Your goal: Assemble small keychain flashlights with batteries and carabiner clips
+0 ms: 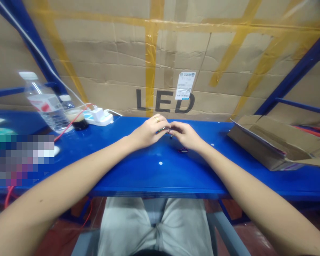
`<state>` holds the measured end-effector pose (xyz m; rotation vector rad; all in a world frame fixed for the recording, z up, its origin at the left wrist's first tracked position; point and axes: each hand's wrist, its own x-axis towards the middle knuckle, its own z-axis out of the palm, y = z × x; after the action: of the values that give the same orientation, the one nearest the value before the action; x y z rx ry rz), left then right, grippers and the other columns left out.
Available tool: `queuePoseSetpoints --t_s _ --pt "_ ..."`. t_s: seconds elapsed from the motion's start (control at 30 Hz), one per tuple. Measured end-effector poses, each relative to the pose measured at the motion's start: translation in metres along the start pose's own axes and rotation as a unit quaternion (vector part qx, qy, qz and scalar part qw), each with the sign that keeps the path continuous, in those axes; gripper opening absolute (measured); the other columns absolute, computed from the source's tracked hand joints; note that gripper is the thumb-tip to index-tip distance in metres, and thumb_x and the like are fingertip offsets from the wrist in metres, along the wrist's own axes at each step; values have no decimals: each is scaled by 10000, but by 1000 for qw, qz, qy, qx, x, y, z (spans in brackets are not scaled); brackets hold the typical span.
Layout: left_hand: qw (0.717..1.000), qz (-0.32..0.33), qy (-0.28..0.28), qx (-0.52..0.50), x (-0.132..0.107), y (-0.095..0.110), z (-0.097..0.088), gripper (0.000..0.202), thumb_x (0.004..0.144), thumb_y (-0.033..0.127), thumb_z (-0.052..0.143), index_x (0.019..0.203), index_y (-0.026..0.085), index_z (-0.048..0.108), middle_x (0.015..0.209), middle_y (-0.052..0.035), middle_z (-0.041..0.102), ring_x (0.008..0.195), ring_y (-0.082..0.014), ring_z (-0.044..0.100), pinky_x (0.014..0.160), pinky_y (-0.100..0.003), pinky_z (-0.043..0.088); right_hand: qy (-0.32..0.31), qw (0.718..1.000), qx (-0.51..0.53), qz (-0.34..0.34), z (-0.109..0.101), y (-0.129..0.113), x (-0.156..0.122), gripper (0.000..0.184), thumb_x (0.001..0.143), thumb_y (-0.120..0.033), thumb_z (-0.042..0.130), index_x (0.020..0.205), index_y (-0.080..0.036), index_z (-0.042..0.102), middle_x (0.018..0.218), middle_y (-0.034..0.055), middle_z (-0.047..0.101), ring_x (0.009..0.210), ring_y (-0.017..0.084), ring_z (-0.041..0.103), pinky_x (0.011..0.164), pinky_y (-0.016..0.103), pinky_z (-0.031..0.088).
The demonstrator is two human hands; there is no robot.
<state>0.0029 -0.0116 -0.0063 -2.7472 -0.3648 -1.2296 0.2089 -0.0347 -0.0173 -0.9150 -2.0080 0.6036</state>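
Note:
My left hand, with a ring on one finger, is closed around a small shiny green metallic piece. My right hand meets it fingertip to fingertip, pinching at the piece's right end; what exactly lies between those fingers is mostly hidden. A tiny dark part shows just below the fingertips. Under my right hand, a small purple-pink looped piece lies on the blue table.
An open cardboard box stands at the right. On the left are a clear water bottle, a jar with dark liquid, a white power strip and a red cable. A large carton marked LED walls off the back.

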Motion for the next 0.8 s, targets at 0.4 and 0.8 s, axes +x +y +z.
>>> queuePoseSetpoints --t_s 0.4,0.8 --pt "998 -60 -26 -1 0 6 -2 67 910 174 535 966 172 572 938 -72 621 917 -191 587 835 -332 500 13 999 -30 -14 -1 0 0 118 838 -216 573 921 -163 638 932 67 691 877 215 627 821 355 481" --pt "931 -208 -298 42 2 -17 -32 202 846 218 508 901 189 700 845 -64 716 715 -199 612 638 -299 398 -43 984 147 88 2 -13 -2 167 833 -306 659 917 -169 612 957 98 748 920 215 684 869 385 514"
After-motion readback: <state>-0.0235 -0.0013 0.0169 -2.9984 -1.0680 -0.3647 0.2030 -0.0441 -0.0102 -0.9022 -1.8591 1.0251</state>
